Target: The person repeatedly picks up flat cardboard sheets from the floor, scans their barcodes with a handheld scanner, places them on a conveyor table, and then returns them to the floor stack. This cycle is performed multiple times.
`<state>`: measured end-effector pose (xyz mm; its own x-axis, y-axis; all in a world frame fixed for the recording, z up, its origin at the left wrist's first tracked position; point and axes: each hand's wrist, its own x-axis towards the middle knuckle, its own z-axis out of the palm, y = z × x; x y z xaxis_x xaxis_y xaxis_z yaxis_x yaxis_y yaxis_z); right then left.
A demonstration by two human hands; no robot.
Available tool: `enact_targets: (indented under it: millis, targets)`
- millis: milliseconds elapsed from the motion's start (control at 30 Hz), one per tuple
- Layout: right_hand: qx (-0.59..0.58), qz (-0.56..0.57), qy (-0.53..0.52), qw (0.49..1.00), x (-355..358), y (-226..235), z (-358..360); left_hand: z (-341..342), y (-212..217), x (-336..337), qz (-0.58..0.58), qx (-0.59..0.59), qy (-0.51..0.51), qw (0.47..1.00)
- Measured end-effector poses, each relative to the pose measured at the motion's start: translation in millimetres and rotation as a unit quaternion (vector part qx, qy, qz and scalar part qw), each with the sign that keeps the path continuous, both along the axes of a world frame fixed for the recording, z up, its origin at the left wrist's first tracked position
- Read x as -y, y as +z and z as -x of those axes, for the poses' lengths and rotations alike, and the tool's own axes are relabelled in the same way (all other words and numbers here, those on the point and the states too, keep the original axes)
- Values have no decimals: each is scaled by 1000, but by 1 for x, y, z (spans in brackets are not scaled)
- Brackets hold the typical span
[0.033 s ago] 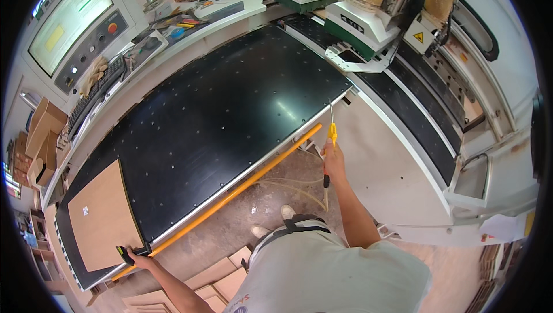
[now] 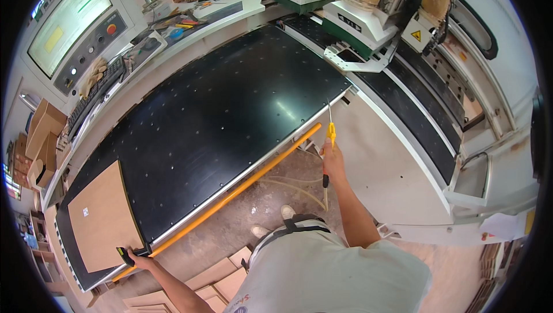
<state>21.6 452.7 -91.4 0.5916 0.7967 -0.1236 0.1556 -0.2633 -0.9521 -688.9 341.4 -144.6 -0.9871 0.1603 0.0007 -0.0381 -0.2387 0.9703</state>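
My left hand [image 2: 140,260] is closed on a black handheld device [image 2: 123,255] with a yellow-green strip; its exact kind does not show. It is at the near corner of a brown board [image 2: 103,221], which lies flat on the left end of the black machine bed [image 2: 219,111] and bears a small white label [image 2: 86,211]. Around a yellow air blow gun [image 2: 331,131] the fingers of my right hand [image 2: 332,157] are wrapped. Its thin nozzle points away from me, beside the bed's right front corner. A pale hose [image 2: 326,198] hangs below.
An orange bar [image 2: 247,177] runs along the bed's front edge. Machine heads [image 2: 357,25] with ribbed ducts stand at the back right. A control panel [image 2: 75,31], keyboard [image 2: 95,100] and tool-strewn shelf [image 2: 201,10] line the far left. Boards [image 2: 213,281] lie on the floor near me.
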Motion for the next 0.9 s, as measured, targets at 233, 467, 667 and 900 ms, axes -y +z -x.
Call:
enact_targets:
  millis: [233, 467, 667, 900]
  targets:
    - [-30, 12, 4, 999, -2, 11, 7, -5, 2, 1, -6, 15, -5, 1000]
    - [-48, 33, 16, 998, 1, 23, 11, -14, 9, 1, -15, 24, 0, 1000]
    - [-58, 40, 17, 997, 3, 17, 12, -20, 14, -1, -6, 21, -7, 1000]
    - [-50, 34, 12, 998, 4, 18, 11, -9, 4, 0, 15, 40, -10, 999]
